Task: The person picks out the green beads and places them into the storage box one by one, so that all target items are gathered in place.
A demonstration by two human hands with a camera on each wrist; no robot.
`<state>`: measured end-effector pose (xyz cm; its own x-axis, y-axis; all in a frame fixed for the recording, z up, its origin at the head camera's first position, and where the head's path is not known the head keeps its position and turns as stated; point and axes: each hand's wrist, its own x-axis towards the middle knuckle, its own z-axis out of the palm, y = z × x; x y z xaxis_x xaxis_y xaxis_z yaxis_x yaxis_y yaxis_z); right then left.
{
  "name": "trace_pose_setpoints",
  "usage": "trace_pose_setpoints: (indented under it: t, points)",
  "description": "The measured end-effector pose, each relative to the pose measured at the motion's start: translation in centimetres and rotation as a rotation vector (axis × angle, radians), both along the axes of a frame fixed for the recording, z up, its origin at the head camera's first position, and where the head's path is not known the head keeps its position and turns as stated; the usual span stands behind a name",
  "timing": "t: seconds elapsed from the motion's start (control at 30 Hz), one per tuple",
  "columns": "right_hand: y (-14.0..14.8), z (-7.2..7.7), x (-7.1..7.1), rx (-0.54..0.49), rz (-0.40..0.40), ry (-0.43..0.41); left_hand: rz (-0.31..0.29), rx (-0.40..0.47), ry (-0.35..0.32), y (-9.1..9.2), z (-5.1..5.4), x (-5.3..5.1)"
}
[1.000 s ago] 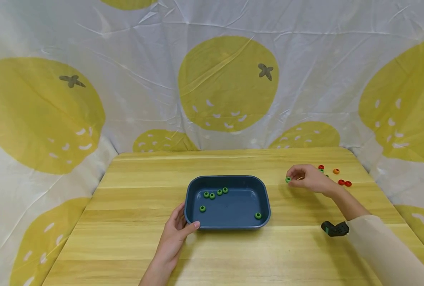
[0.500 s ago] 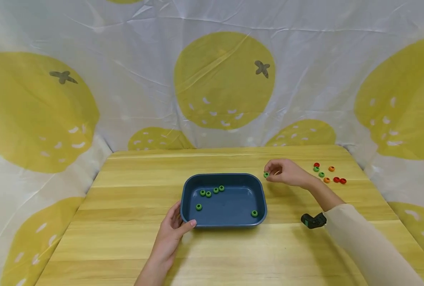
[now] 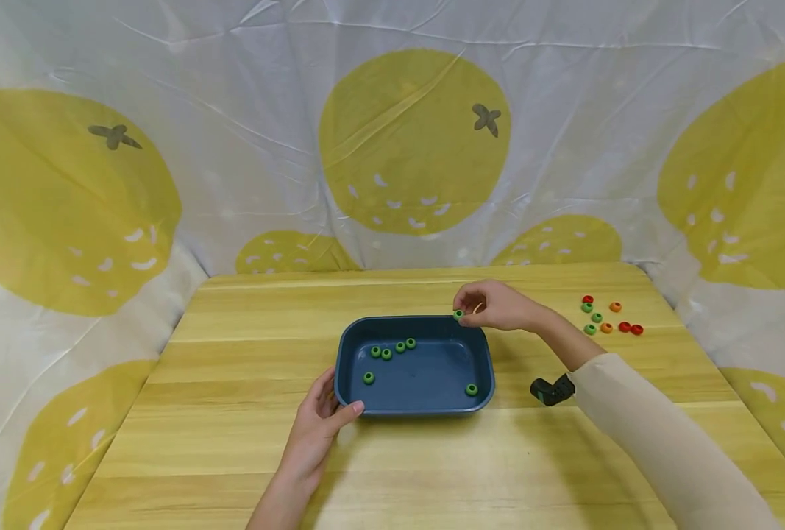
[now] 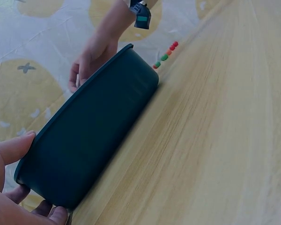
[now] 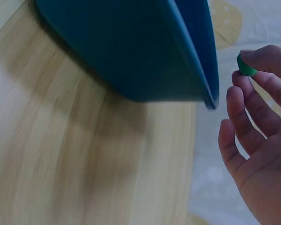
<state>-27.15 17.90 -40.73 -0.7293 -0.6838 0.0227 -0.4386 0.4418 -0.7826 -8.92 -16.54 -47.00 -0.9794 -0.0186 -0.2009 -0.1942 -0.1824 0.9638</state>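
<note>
We see a wood-grain table backed by a hanging white cloth printed with big yellow lemons. On its far right lie eight loose beads, red, orange and green. The left hand grips the near left corner of the blue tray, thumb on the rim. The right hand pinches a green bead near the tray's far right rim. Only the head view shows us six green beads inside; the right wrist view reveals that hand's spare fingers, loosely bent.
</note>
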Motion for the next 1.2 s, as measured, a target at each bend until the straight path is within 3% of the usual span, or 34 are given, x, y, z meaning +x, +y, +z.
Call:
trace_pose_setpoints:
  t: [0.47,0.6,0.9,1.2]
  points:
    - [-5.1,0.8,-0.9,-0.011,0.153,0.009,-0.005,0.007,-0.018,0.1,0.1,0.1]
    - [-6.8,0.9,-1.0,0.008,0.194,0.038,0.004,-0.002,-0.038,-0.2,0.0,0.1]
    - [-10.2,1.2,-1.3,0.021,0.282,0.090,-0.001,0.010,-0.017,-0.1,0.1,-0.1]
    - [-12.1,1.4,-1.3,0.041,0.303,0.110,-0.015,0.024,-0.012,0.0,0.0,-0.2]
